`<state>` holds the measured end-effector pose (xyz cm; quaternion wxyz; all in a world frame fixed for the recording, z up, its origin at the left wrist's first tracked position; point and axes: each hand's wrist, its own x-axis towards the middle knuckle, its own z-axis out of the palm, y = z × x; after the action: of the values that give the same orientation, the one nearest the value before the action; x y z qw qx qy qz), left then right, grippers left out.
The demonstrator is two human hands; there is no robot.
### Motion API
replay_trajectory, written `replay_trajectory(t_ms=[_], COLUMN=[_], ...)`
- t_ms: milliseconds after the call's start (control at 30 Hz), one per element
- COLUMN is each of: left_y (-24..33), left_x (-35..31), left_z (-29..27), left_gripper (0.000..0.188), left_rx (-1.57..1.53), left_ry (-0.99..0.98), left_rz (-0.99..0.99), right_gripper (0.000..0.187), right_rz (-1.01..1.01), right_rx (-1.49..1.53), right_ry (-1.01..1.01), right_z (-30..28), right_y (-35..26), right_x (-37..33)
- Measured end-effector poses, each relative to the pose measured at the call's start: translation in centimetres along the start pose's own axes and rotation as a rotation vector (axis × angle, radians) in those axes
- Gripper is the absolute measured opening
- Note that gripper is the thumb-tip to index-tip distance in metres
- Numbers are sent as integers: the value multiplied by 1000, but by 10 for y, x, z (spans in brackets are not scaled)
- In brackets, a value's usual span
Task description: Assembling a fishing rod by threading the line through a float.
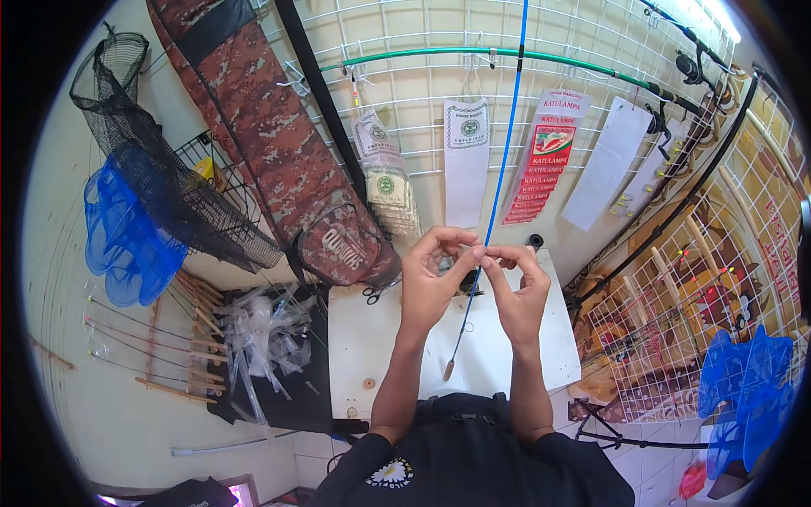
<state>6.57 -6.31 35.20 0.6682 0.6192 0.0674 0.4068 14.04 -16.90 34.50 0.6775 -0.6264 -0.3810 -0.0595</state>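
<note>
Both hands are raised in front of me over a white table (363, 338), their fingertips meeting in a pinch. My left hand (429, 279) has thumb and forefinger pressed together, and the fingers of my right hand (521, 291) close against them. What lies between the fingertips is too small to make out. A thin blue fishing rod (508, 135) runs from the top of the view down past the fingertips, which cover part of it. Its lower end, with a brown cork-like grip (449, 369), shows over the table. A dark object behind the hands is partly hidden.
Scissors (371, 295) and a small round brown piece (368, 384) lie on the table. Clear plastic packaging (266, 329) is heaped at left. A camouflage rod bag (279, 144), a green rod (405, 54) and hanging packets (541, 160) line the wall grid. Blue nets (743, 389) hang at right.
</note>
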Motion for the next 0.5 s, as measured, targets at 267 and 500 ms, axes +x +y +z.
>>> replay_trajectory(t_ms=[267,500], left_y=[8,13], left_x=[-2,-2], left_z=[3,8], left_gripper=[20,22], left_rx=[146,161], left_ry=[100,50], left_rz=[59,125], right_gripper=[17,20], right_rz=[-37,-252], right_rx=[-46,-120], right_ry=[-14,96], right_z=[-4,3], right_y=[2,-2], right_x=[-1,-5])
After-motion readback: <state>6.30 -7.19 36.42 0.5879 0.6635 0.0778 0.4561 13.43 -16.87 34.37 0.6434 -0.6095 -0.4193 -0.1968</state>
